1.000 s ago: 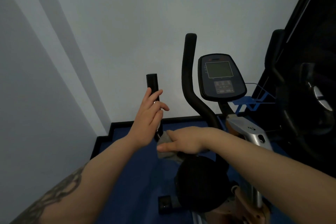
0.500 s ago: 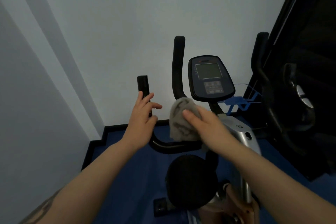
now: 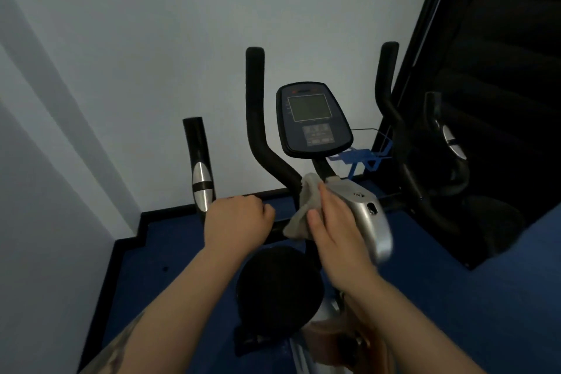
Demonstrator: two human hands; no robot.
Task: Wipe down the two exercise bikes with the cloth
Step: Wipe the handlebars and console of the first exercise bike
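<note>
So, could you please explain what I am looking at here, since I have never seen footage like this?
There is no robot here. A person wears a camera on the head, so you look forward and down along their two bare arms. In front stands an exercise bike with black handlebars, a dark console with a screen, and a round black seat near the bottom. The left hand grips the low handlebar, its fingers curled round it. The right hand presses a grey cloth with straight fingers against the bike where the handlebar meets the silver frame cover. The floor is blue, and a pale wall is behind. At the right edge are dark parts of what may be a second machine.
</note>
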